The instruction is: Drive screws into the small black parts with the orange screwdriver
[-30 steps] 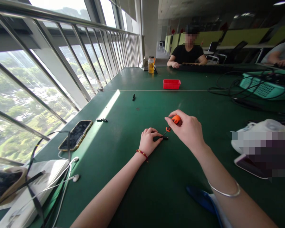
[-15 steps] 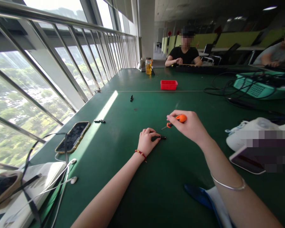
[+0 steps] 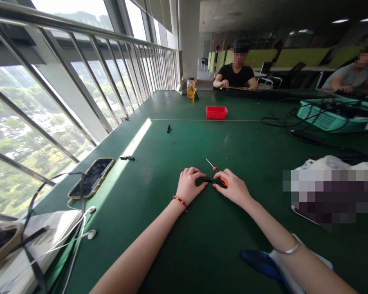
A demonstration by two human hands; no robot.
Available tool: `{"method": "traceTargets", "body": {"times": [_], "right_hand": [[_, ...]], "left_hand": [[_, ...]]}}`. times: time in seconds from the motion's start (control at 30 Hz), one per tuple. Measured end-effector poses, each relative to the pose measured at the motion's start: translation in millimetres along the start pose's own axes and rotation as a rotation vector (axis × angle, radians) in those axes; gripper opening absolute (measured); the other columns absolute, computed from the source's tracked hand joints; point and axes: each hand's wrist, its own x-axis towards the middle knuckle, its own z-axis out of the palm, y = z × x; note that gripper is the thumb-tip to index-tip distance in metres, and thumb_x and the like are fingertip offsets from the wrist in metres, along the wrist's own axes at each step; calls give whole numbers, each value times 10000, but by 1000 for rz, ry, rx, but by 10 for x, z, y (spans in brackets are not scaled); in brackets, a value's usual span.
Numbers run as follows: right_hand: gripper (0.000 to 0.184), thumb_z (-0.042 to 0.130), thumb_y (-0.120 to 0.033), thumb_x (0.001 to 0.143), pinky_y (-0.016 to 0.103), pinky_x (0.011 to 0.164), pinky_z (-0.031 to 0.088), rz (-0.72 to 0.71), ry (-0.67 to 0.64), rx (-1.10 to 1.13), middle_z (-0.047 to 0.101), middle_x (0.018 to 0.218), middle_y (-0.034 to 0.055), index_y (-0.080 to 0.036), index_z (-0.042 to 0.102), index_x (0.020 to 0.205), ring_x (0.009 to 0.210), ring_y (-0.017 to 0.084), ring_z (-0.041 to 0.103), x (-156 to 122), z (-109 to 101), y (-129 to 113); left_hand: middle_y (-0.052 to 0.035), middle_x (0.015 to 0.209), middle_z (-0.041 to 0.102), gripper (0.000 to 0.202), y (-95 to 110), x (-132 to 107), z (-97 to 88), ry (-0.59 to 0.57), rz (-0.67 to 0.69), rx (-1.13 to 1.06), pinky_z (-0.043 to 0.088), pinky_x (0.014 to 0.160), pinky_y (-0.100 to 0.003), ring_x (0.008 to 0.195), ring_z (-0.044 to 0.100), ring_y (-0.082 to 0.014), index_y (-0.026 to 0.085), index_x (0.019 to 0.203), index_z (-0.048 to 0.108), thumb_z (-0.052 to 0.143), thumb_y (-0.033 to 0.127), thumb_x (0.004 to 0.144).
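Note:
My left hand rests on the green table, its thumb and fingers closed on a small black part. The part lies low over the tabletop, and its kind cannot be made out. My right hand has a screwdriver with an orange and black handle tucked in it, the thin shaft pointing up and to the left, away from the part. The right thumb and fingertips curl at the right end of the black part; whether they touch it is hard to tell.
Small black pieces lie left, near a phone and white earphones; another black piece sits farther back. Beyond are a red tray, a jar and a teal basket with cables. Two people sit across.
My right hand has come down and left to the black part. The screwdriver has swung round: its tip pointed down toward the part before, and points up and away now.

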Motion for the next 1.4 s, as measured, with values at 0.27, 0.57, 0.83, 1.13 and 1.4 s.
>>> {"method": "traceTargets", "body": {"times": [0.27, 0.57, 0.83, 1.13, 1.4], "right_hand": [[132, 526, -338, 833, 244, 577, 393, -32, 59, -61, 552, 821, 10, -254, 615, 882, 728, 143, 562, 25, 71, -58], [107, 529, -303, 831, 228, 583, 396, -86, 51, 66, 537, 828, -8, -252, 610, 880, 704, 118, 555, -14, 77, -28], [131, 511, -316, 846, 233, 601, 404, -132, 19, 58, 531, 845, -2, -245, 610, 895, 705, 118, 543, -16, 81, 3], [145, 492, -322, 856, 239, 610, 409, -136, 2, 55, 539, 854, 5, -241, 605, 898, 712, 124, 543, -18, 38, -32], [127, 500, -295, 846, 240, 621, 410, -126, 0, 34, 533, 837, 1, -240, 603, 895, 719, 127, 547, -16, 35, -49]], "left_hand": [[-26, 943, 641, 162, 28, 16, -7, -54, 37, 46, 420, 849, -350, 929, 529, -190, 224, 943, 674, 589, 275, 815], [1, 833, 661, 103, 68, 161, -162, -234, 39, 35, 446, 781, -281, 830, 574, -163, 230, 788, 703, 625, 298, 779], [13, 837, 687, 156, 86, 284, -273, -402, -66, -17, 446, 666, -213, 754, 604, -135, 222, 759, 728, 631, 343, 758], [13, 850, 686, 136, 124, 212, -248, -294, 37, 120, 453, 686, -242, 825, 601, -166, 256, 779, 715, 584, 277, 805], [-52, 807, 630, 165, 110, 160, -199, -240, 368, 326, 433, 728, -300, 800, 555, -186, 175, 856, 652, 498, 232, 852]]}}
